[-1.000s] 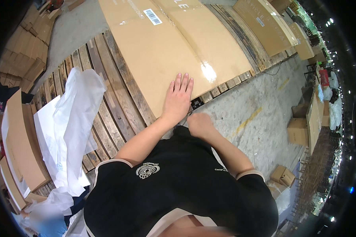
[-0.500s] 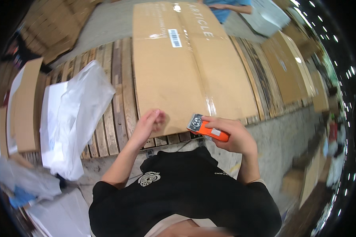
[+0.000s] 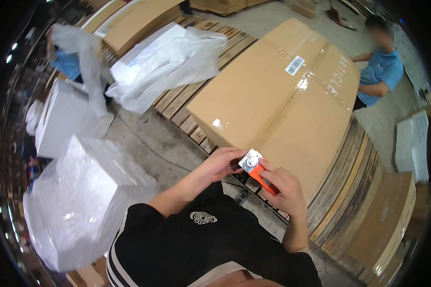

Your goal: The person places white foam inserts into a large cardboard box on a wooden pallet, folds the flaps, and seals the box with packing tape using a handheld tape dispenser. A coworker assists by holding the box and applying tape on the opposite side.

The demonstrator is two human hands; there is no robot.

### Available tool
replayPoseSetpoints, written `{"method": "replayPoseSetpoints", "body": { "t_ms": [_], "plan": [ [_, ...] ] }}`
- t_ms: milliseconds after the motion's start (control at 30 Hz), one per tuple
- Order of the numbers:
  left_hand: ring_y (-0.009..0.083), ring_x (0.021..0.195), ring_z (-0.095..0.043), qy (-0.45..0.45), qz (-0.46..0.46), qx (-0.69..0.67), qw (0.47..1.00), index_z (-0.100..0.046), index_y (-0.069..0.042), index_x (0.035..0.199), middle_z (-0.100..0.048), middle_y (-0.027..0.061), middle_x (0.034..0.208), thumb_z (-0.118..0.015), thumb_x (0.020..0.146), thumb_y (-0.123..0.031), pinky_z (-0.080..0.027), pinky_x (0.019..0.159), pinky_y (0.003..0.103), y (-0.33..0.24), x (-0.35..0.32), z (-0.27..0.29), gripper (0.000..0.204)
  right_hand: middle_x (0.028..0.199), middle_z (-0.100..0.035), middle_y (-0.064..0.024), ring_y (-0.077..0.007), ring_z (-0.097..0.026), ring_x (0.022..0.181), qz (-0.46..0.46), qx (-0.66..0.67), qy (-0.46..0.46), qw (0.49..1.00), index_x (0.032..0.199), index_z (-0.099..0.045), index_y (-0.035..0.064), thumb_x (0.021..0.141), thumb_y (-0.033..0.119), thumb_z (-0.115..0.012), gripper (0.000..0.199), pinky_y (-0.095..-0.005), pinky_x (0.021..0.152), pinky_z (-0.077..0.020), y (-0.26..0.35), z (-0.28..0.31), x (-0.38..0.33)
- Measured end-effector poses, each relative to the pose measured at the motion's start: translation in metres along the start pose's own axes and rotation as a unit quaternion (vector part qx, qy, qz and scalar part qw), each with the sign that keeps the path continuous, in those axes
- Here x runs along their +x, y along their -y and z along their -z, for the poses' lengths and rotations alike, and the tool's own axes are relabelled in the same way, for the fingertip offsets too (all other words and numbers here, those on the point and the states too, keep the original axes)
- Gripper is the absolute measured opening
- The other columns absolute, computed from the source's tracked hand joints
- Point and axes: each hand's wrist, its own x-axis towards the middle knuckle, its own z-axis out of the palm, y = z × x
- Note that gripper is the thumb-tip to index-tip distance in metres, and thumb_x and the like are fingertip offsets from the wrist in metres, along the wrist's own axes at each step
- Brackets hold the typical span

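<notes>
R hand (image 3: 286,190) clamped on orange tool (image 3: 260,178), which is at nr edge of box (image 3: 273,100), silver end pointing far-L. L hand (image 3: 219,165) is curled right by that end; can't tell if gripping. Box lies on slatted pallet (image 3: 341,178), w/ co-worker (image 3: 382,71) at far R.

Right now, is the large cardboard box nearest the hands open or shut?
Shut on top: the large cardboard box has flaps lying flat, with clear tape along their seam.
</notes>
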Motion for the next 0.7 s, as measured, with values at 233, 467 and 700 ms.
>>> {"method": "replayPoseSetpoints", "body": {
  "t_ms": [233, 467, 700],
  "plan": [
    [0.0129, 0.088, -0.076, -0.127, -0.162, 0.285, 0.936, -0.085, 0.001, 0.109, -0.084, 0.0063, 0.098, -0.077, 0.107, -0.015, -0.061, 0.081, 0.033, 0.003, 0.001, -0.004, 0.018, 0.145, -0.079, -0.0095, -0.0274, -0.077, 0.091, 0.01, -0.038, -0.028, 0.999, 0.125, -0.076, 0.0076, 0.077, 0.001, -0.086, 0.049, -0.0394, 0.083, -0.0633, 0.019, -0.001, -0.02],
    [0.0292, 0.109, -0.077, -0.511, -0.241, 0.509, 0.65, -0.093, -0.012, 0.109, -0.081, 0.0169, 0.133, -0.085, 0.096, -0.032, -0.058, 0.102, 0.043, -0.109, -0.017, 0.122, 0.025, 0.141, -0.082, -0.0057, -0.027, -0.078, 0.09, 0.009, -0.025, -0.018, 0.999, 0.118, -0.078, 0.008, 0.073, 0.0, -0.085, 0.046, -0.0377, 0.081, -0.0641, 0.006, 0.051, -0.067],
    [0.048, 0.135, -0.068, -0.573, -0.236, 0.621, 0.48, -0.094, -0.023, 0.113, -0.057, 0.0213, 0.17, -0.083, 0.095, -0.038, -0.047, 0.125, 0.048, -0.111, 0.019, 0.187, 0.026, 0.139, -0.083, -0.0116, -0.0299, -0.082, 0.099, 0.02, -0.034, -0.006, 0.999, 0.115, -0.077, 0.0052, 0.078, 0.002, -0.088, 0.038, -0.0379, 0.086, -0.0651, 0.002, 0.018, -0.06]
  ]
}}
